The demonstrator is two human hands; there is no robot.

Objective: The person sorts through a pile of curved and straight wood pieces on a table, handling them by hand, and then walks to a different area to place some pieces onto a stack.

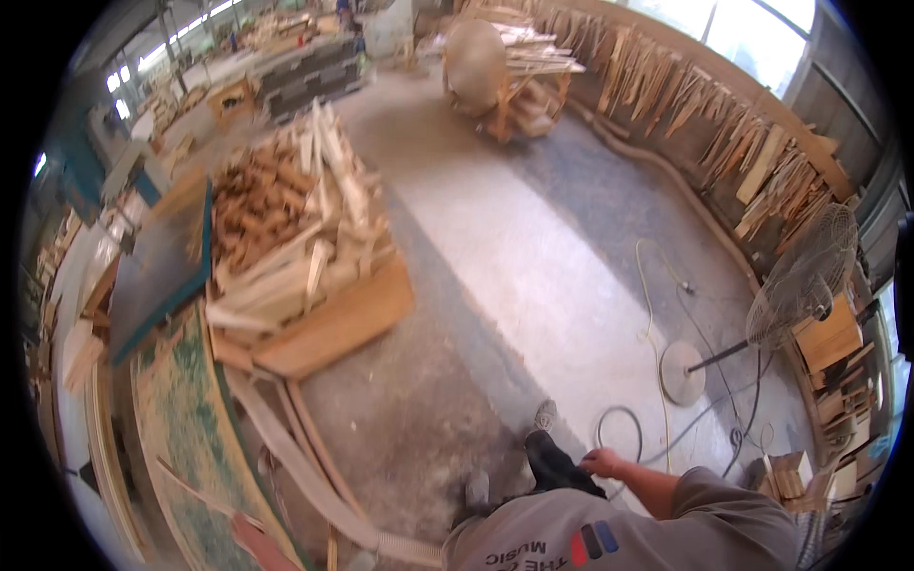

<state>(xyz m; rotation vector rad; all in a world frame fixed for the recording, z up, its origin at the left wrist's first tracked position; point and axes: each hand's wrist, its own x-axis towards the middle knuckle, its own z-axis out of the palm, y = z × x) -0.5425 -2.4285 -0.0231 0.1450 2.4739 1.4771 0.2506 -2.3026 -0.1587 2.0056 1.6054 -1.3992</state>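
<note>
My left hand [255,540] is low at the left, over a worn green-and-tan work surface [195,409]. Its fingers are closed around one end of a thin wooden strip [195,489], which slants away to the upper left. Beside my dark-trousered thigh hangs my right hand [599,463], its fingers loosely curled with nothing visible in them. A dark hose [621,411] loops on the floor just beyond that hand.
A large wooden bin [333,324] heaped with offcuts [276,186] stands ahead left, beside a blue-edged machine table [162,262]. At right are a floor fan [804,276] and trailing cables [652,314]. A loaded cart [505,90] stands farther off; wood strips [666,86] line the right wall.
</note>
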